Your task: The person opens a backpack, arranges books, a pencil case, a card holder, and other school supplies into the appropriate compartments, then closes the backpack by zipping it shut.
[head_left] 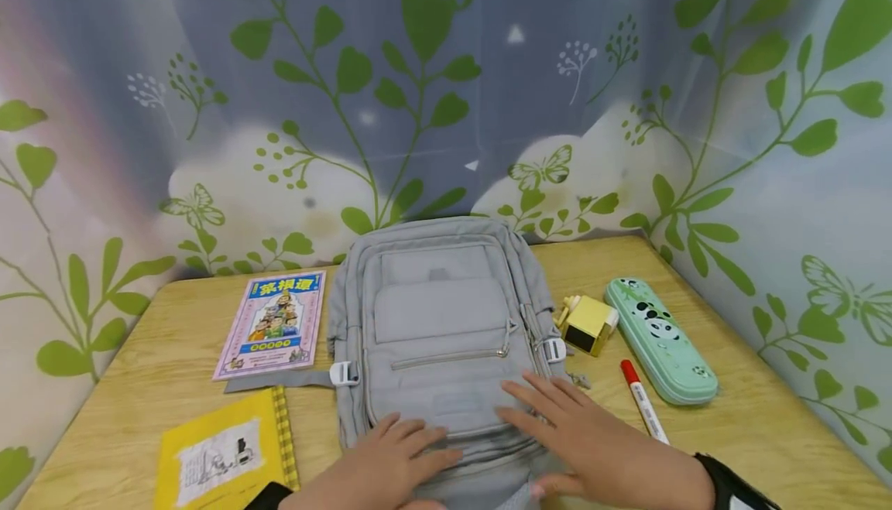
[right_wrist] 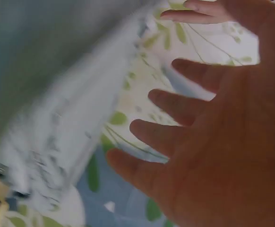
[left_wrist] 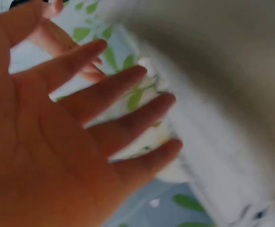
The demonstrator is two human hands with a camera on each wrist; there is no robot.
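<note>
A grey backpack (head_left: pixel 439 313) lies flat on the table, its zipped front pocket facing up. Over its lower left part is my left hand (head_left: pixel 383 463), palm down with the fingers spread. My right hand (head_left: pixel 592 444) reaches across the lower right side, fingers spread and fairly straight. Both palms show bare in the wrist views, the left palm (left_wrist: pixel 57 137) and the right palm (right_wrist: pixel 218 132), with the blurred backpack close by the fingertips. Neither hand grips anything.
Left of the backpack lie a pink comic-style book (head_left: pixel 272 324) and a yellow notebook (head_left: pixel 219 452), near a grey strap (head_left: pixel 279 380). To the right are a small gold box-shaped object (head_left: pixel 588 324), a red-capped marker (head_left: pixel 643 402) and a green panda pencil case (head_left: pixel 662 343). A leaf-patterned curtain (head_left: pixel 390 107) hangs behind.
</note>
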